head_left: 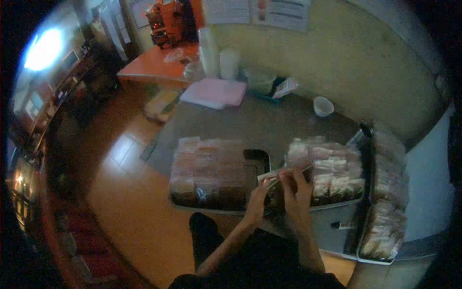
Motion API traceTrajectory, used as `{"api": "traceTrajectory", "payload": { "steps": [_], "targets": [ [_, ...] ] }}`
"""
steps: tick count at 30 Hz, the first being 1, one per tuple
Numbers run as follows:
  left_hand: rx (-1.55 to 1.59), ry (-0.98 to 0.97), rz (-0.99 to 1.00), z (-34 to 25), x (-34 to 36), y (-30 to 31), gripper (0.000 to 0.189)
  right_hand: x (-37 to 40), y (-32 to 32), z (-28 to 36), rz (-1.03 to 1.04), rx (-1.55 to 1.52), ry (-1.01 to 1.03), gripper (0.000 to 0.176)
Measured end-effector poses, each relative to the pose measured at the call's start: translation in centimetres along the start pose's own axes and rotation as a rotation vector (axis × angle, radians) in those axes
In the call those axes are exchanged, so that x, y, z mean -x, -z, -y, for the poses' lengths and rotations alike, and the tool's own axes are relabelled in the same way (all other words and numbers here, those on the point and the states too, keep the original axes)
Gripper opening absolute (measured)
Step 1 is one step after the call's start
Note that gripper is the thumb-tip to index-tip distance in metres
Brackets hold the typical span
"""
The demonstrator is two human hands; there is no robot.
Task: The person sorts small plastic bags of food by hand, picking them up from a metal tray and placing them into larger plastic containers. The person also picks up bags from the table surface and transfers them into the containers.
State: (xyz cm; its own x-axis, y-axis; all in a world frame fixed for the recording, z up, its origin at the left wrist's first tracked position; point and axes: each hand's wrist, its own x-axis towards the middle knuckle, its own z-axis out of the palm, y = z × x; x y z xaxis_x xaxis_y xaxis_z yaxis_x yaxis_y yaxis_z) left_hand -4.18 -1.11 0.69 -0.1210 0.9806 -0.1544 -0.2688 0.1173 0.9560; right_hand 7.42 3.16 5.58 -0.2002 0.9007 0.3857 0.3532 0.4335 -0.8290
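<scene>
My left hand (pixel 258 196) is closed on one end of a small clear plastic packet (pixel 270 177), which looks like a pale strip in the blur. At the other end, the bent fingers of my right hand (pixel 296 187) pinch the same packet. To the left, a dark tray (pixel 211 204) carries rows of similar packets (pixel 209 161). Just beyond my right hand, more packets (pixel 332 166) with dark contents at the bottom lie in rows on a second dark tray (pixel 337 201). Between them the rim of a black tray (pixel 257 153) shows.
A third tray (pixel 378 260) of packets runs along the right. A small dark bottle or marker (pixel 341 225) lies near the front. Behind are a white bowl (pixel 323 106), pink sheets (pixel 219 91), stacked cups (pixel 229 64) and an orange table (pixel 154 67) with an orange machine (pixel 168 24).
</scene>
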Motion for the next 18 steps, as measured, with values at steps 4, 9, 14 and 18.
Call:
{"api": "traceTrajectory", "payload": {
  "steps": [4, 9, 14, 18],
  "targets": [
    [0.278, 0.061, 0.023, 2.1, -0.3, 0.1, 0.056, 0.4, -1.0, -0.2, -0.078, -0.001, -0.035, 0.011],
    [0.013, -0.202, 0.077, 1.2, 0.2, -0.3, 0.057, 0.6, -1.4, 0.0, -0.125, 0.074, 0.016, 0.012],
    [-0.047, 0.011, -0.027, 0.3, 1.1, -1.1, 0.045, 0.9, -1.9, 0.0, -0.171, 0.093, -0.006, 0.017],
    [-0.144, -0.061, -0.074, 0.3, 0.8, -0.4, 0.043, 1.3, -0.4, 0.6, -0.125, 0.124, -0.137, 0.025]
  ]
}}
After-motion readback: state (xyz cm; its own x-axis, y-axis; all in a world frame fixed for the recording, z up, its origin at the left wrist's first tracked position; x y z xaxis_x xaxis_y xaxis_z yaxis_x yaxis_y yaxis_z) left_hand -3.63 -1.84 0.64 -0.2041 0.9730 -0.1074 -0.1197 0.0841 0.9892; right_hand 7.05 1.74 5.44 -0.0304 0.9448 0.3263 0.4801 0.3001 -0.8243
